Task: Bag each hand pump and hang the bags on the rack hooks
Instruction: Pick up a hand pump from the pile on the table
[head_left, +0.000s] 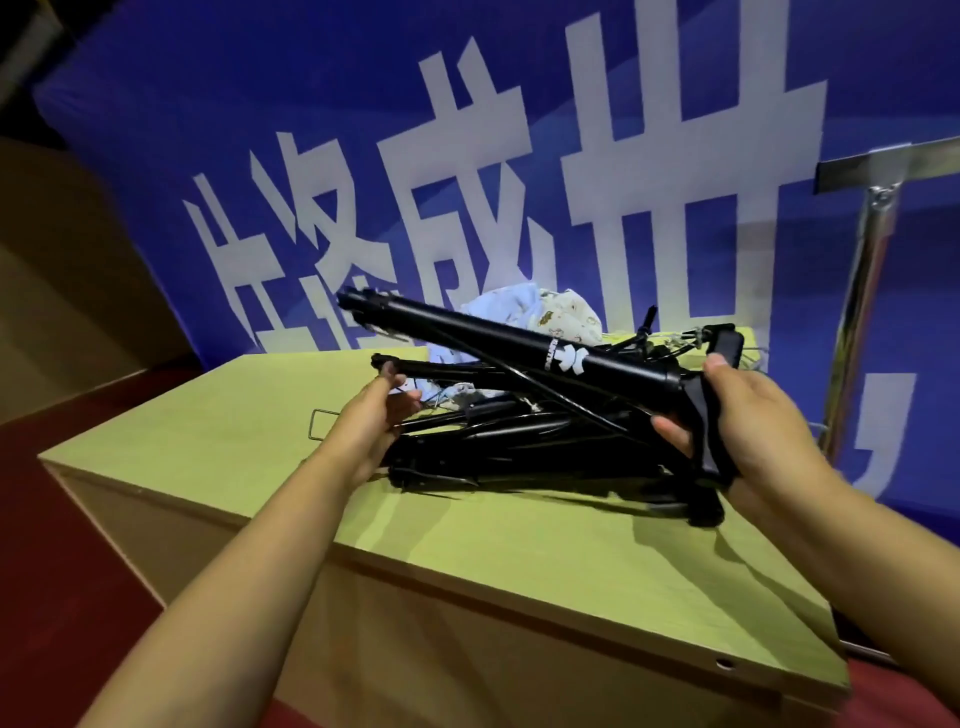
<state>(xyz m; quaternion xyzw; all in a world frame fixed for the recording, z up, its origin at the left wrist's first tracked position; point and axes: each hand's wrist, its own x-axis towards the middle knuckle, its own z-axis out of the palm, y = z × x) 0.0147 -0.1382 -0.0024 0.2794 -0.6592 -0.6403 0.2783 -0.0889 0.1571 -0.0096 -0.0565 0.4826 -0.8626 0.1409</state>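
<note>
A: Entry one, left hand: bare, no glove, no ring to be seen. Forearm bare all the way to the lower edge of the frame; no sleeve, no cuff.

B: And a watch or band?

A: None visible on that wrist. Entry two, right hand: likewise bare, ungloved. Nails short and plain (the thumbnail near the top shows clearest). Forearm bare to the frame's right edge.

B: Any clothing at all?

A: Only hands and forearms are in view; nothing worn appears on them.
</note>
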